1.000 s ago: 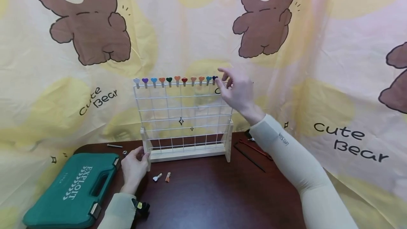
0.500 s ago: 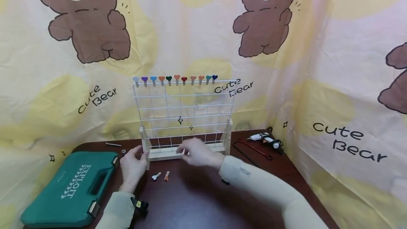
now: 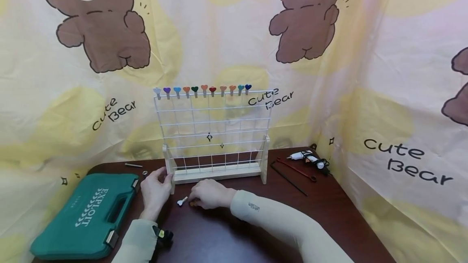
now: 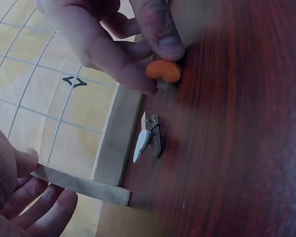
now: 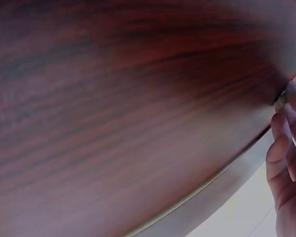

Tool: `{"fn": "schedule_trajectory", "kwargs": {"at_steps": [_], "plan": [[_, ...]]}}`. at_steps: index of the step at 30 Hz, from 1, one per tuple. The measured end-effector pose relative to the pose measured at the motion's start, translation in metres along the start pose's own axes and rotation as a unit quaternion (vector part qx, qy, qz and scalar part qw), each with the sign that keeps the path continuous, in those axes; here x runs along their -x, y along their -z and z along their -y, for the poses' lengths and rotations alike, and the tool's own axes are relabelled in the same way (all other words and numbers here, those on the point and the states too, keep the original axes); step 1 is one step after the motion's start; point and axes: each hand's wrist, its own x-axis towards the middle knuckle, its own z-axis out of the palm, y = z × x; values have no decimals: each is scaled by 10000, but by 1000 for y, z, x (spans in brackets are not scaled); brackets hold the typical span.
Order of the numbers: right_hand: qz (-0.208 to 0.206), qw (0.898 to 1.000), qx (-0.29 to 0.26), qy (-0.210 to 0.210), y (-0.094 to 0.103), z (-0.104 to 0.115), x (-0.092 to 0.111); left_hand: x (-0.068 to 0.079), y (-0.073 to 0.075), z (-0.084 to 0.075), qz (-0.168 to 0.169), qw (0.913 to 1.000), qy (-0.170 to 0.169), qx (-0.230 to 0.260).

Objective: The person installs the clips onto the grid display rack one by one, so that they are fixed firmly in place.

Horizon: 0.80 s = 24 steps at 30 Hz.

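A white wire grid stands in a wooden base (image 3: 219,172). Heart-topped clothespins (image 3: 195,90) in several colours line its top wire. My left hand (image 3: 155,192) holds the stand's left wooden foot (image 4: 89,187), with the thumb on one side and fingers on the other. In front of the base, low over the table, my right hand (image 3: 212,195) pinches a clothespin with an orange heart (image 4: 164,70) between thumb and forefinger. Beside it on the table lies a clothespin with a white heart (image 3: 181,202), between the two hands.
A green tool case (image 3: 84,218) lies at the left, with a bolt (image 3: 133,165) and a nut (image 3: 145,173) behind it. To the right of the stand are dark and red rods (image 3: 296,169) and a white glue gun (image 3: 307,158) with its cord. Bear-print curtains surround the table.
My right hand has come down from the grid's top right corner to the table and taken hold of the orange-heart clothespin. The left hand has stayed on the foot.
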Motion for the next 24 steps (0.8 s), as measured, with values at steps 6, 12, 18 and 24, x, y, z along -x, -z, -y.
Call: {"fn": "schedule_trajectory", "kwargs": {"at_steps": [6, 12, 18, 24], "plan": [[-65, 9999, 61, 126, 7, 0, 7, 1, 2, -1, -53, 9999, -123, -17], [-1232, 9886, -834, 233, 39, -19, 31, 1, 0, 0, -6, 9999, -107, -29], [-2401, 9303, -2731, -484, 120, -43, 71, 1, 0, 1, -13, 9999, -136, -12], [-3872, 8565, -3325, -763, 215, -84, 105, 0, -1, 1, -44, 9999, -163, -17]]}}
